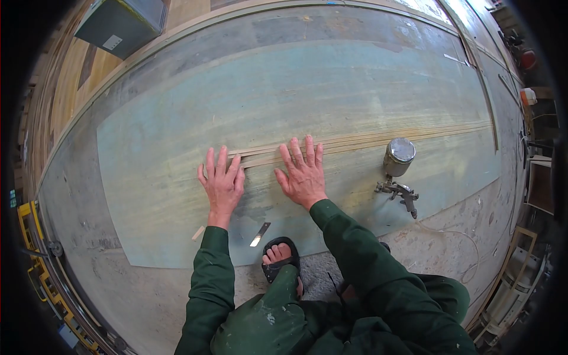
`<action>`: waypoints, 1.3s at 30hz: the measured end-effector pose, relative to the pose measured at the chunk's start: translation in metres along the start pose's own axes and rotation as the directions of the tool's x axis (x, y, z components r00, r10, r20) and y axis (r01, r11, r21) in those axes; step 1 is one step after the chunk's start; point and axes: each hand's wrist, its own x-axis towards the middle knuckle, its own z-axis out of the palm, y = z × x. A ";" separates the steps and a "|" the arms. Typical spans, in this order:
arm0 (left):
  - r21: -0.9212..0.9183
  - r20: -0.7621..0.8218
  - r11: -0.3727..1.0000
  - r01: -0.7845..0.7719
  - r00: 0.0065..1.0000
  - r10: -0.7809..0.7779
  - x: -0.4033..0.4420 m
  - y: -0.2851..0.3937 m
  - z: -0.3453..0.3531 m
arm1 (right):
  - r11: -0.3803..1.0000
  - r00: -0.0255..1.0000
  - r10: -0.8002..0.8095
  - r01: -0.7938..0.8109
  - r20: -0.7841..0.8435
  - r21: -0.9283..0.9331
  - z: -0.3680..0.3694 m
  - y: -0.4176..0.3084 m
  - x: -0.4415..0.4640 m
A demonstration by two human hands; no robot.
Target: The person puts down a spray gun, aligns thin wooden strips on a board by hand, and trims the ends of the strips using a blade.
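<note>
Several thin, narrow wood strips [378,139] lie side by side across a large greenish sheet [177,118] on the floor. My right hand [304,173] rests flat on the strips near their left end, fingers stretched out. Just past the strip ends is my left hand [223,188], its fingers spread and pointing forward. Its index finger and thumb are at the ends, where a dark gap shows between strips; whether they press on them I cannot tell. Close to my foot lies a flat metal blade [260,234] with a bright tip. A short wood offcut [199,233] sits beside my left sleeve.
A spray gun [399,194] with a metal cup [400,155] rests on the sheet to the right, its thin hose [467,235] trailing off. A grey box [122,26] stands at the back left on wooden boards. Yellow metal equipment [44,278] is at the left edge.
</note>
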 end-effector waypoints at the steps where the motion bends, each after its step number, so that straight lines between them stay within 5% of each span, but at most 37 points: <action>1: -0.013 -0.017 1.000 -0.007 1.000 0.007 0.002 0.000 0.000 | 1.000 1.000 -0.002 0.002 -0.009 0.000 0.000 0.000 0.000; 9: -0.032 -0.036 0.999 -0.022 0.999 0.021 0.008 0.003 -0.008 | 1.000 1.000 0.000 0.001 -0.021 0.007 0.000 -0.001 -0.001; 15: -0.231 -0.052 0.965 0.120 0.989 -0.136 0.015 0.010 -0.005 | 1.000 0.999 0.006 -0.006 -0.033 0.012 0.000 -0.001 0.000; 18: -0.306 0.079 0.895 0.323 0.946 -0.314 0.016 0.011 0.003 | 0.999 1.000 0.003 -0.002 -0.024 0.037 -0.001 -0.002 -0.001; 20: -0.570 0.186 0.650 0.501 0.850 -0.493 0.020 0.008 0.009 | 1.000 1.000 0.009 -0.008 -0.016 0.027 -0.002 -0.001 -0.001; 23: -0.612 0.193 0.544 0.574 0.775 -0.602 0.019 0.009 0.014 | 1.000 1.000 0.005 -0.005 -0.012 0.024 -0.002 -0.002 -0.002; 27: -0.630 0.110 0.593 0.501 0.813 -0.571 0.017 0.010 0.014 | 1.000 1.000 0.002 -0.001 -0.016 0.026 -0.001 -0.001 -0.002; 30: -0.728 0.240 0.407 0.551 0.762 -0.602 0.018 0.015 0.006 | 0.999 0.997 -0.017 0.019 -0.072 0.028 0.003 -0.001 -0.002; 34: -0.613 0.217 0.482 0.625 0.721 -0.658 0.017 0.014 -0.003 | 1.000 0.998 -0.025 0.026 -0.059 0.015 0.003 -0.001 -0.001; 37: -0.471 0.410 0.503 0.724 0.685 -0.602 0.017 0.001 0.000 | 0.999 0.997 -0.036 0.036 -0.065 -0.001 0.004 0.000 -0.002; 39: -0.448 0.684 0.244 0.860 0.506 -0.525 0.026 0.001 -0.011 | 0.999 0.997 -0.035 0.035 -0.062 -0.001 0.004 0.000 -0.003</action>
